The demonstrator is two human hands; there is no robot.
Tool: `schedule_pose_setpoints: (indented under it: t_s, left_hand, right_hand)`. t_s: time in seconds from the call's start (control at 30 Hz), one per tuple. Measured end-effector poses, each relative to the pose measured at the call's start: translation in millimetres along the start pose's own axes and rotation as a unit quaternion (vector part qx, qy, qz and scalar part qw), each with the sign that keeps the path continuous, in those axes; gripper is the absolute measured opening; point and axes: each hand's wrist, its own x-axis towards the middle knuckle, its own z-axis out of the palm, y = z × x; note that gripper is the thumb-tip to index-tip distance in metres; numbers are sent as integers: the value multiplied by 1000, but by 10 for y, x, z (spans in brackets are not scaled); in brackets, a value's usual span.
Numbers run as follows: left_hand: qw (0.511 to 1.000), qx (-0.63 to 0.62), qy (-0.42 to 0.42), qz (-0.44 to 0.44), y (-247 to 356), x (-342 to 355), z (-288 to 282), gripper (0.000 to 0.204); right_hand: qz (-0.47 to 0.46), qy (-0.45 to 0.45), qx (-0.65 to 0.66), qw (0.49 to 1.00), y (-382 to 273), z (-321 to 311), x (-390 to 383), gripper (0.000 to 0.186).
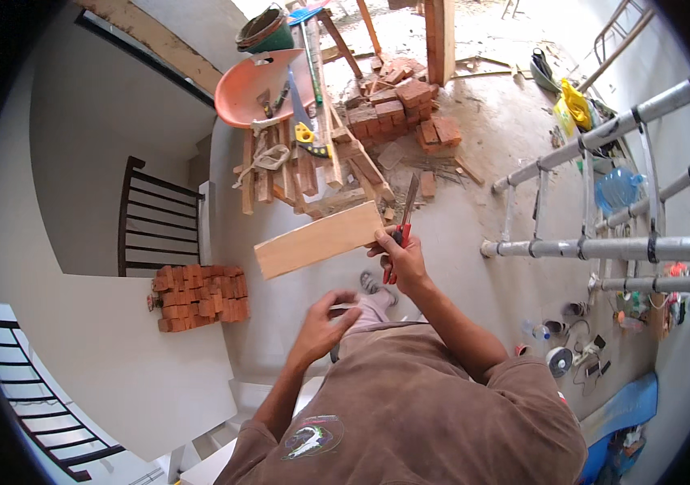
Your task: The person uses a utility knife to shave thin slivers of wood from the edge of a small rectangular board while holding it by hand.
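My right hand (pixel 401 257) is closed around two items. It grips the board (pixel 316 240) by its right end, thumb at the edge; the fingers beneath are partly hidden. The same fist holds the red tool (pixel 404 234), its metal blade pointing forward and away from my body. This direction appears to hold the blade clear of my forearm and of the board's face. The tool's exact kind cannot be told.

The board is in front of me, unsupported at its left end, broad face up. An end grip like this leaves most of that face uncovered, but likely loads the wrist.

My left hand (pixel 326 327) is empty, half open, fingers loosely curved. It is near my waist, below the board and apart from it. Carrying both items in one fist presumably leaves this hand available.

Ahead, the saw (pixel 304 136) lies on the timber (pixel 307 178), yellow handle toward me, a position that suits easy pickup. The tub (pixel 236 93) sits behind the timber's left side, probably to hold small tools within reach.
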Motion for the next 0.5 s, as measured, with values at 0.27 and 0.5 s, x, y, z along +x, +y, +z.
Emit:
schedule_pose_setpoints:
  t_s: [0.27,0.5]
  left_hand:
    - [737,-553,297,250,141,1529,-679,44]
    - [658,-601,353,286,453,2093,-1563,37]
  right_hand:
    - [83,-178,-163,967,72,700,457,31]
    - [-232,-173,-559,777,-397,1309,1131,47]
